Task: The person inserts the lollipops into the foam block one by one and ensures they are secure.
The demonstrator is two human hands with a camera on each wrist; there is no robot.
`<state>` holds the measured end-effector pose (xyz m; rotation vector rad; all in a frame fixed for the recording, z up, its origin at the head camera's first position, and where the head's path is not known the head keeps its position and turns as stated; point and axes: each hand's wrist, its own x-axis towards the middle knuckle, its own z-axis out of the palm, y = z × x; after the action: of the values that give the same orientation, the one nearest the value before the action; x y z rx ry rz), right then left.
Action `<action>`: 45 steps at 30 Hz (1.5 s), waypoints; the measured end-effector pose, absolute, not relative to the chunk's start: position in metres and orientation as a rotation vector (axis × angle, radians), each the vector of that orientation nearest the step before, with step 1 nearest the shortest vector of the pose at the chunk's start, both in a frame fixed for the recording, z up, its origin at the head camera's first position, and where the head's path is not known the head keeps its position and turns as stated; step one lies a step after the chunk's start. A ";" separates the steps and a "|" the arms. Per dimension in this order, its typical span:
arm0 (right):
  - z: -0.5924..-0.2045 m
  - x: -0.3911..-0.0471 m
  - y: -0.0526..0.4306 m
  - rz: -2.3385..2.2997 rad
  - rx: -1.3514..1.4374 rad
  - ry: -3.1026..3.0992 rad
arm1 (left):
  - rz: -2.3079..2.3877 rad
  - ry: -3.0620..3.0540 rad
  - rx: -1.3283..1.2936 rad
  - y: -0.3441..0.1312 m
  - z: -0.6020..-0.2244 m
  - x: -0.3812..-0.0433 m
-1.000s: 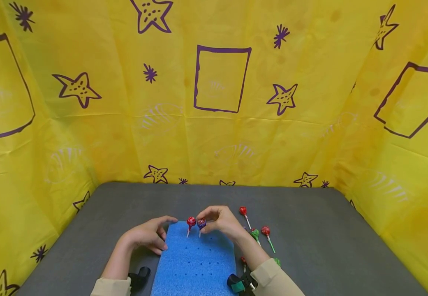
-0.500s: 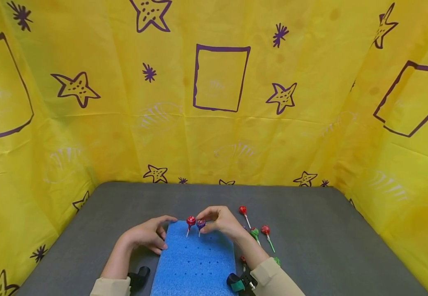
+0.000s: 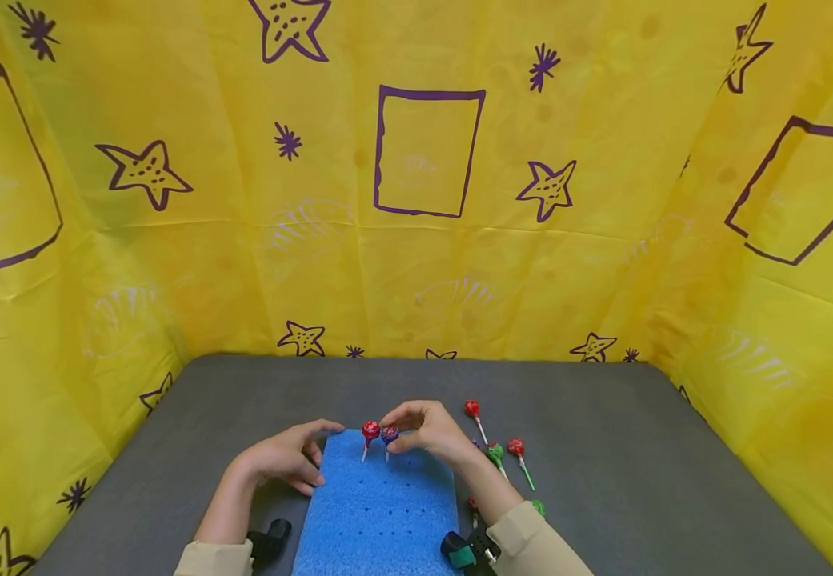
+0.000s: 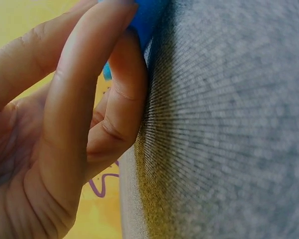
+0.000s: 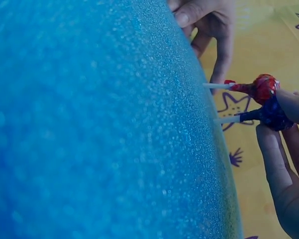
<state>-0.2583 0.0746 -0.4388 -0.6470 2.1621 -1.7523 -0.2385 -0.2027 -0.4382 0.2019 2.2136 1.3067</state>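
Observation:
A blue foam board [image 3: 380,520] with rows of small holes lies on the dark table. At its far left corner my left hand [image 3: 282,458] grips the board's edge; its curled fingers [image 4: 122,94] meet the blue side in the left wrist view. A red-wrapped lollipop [image 3: 370,430] stands upright with its stick in the board. Just right of it, my right hand [image 3: 434,432] pinches the head of a purple-wrapped lollipop [image 5: 276,115] between thumb and fingers. That lollipop's white stick [image 5: 229,119] points into the board, and the two wrapped heads are close together.
Right of the board lie loose lollipops: a red one [image 3: 471,408], another red one with a green stick [image 3: 517,447] and a green one [image 3: 495,454]. Others are partly hidden by my right arm. A yellow patterned cloth [image 3: 416,264] surrounds the table.

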 end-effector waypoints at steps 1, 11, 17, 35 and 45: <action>-0.439 -0.258 0.075 -1.751 -0.646 2.168 | 1.311 2.211 0.202 -0.203 -0.439 -0.239; -0.439 -0.257 0.074 -1.755 -0.625 2.194 | 1.394 2.147 0.254 -0.210 -0.446 -0.242; -0.437 -0.255 0.075 -1.765 -0.601 2.208 | 1.435 2.099 0.274 -0.214 -0.450 -0.245; -0.423 -0.268 0.110 -1.762 -0.454 2.412 | 1.501 2.037 0.312 -0.218 -0.452 -0.245; -0.415 -0.286 0.137 -1.809 -0.271 2.409 | 1.497 2.036 0.319 -0.218 -0.452 -0.245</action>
<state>-0.2858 0.1369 -0.4145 -0.2711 2.4088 -1.8090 -0.2447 -0.2185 -0.4522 0.3194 2.0362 1.4966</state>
